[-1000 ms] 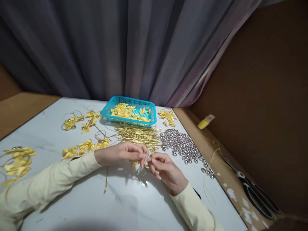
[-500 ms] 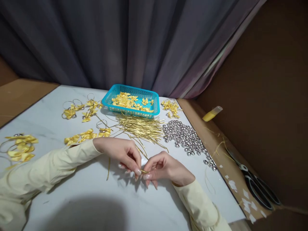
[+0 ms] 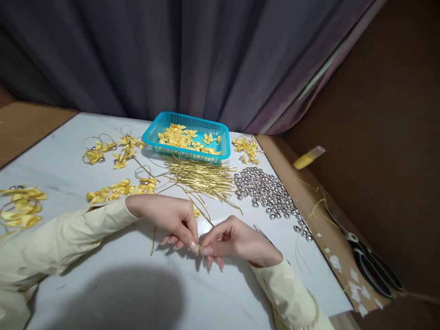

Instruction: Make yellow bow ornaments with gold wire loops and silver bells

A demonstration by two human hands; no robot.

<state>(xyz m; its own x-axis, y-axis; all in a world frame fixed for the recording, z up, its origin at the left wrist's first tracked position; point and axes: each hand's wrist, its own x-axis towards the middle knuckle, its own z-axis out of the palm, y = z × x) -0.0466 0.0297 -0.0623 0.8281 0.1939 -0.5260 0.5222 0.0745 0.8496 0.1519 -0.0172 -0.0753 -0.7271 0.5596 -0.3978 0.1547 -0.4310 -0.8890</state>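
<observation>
My left hand and my right hand meet fingertip to fingertip over the white table. Both are closed in a pinch on one short piece of gold cord, of which only a little shows between the thumbs. Beyond my hands lies a pile of straight gold cords. Yellow ribbon bows lie just past my left wrist, one with a looped cord. Behind my right wrist, a slim pointed tool is mostly hidden.
A blue basket of yellow bows stands at the back. Silver bells spread to the right. Finished-looking bow loops lie at left. Black-handled scissors, paper scraps and a yellow tube are on the right-hand cardboard.
My fingertips have drawn closer together, so less of the gold cord shows between them. The view has shifted slightly, and the slim tool behind my right wrist has come into sight.
</observation>
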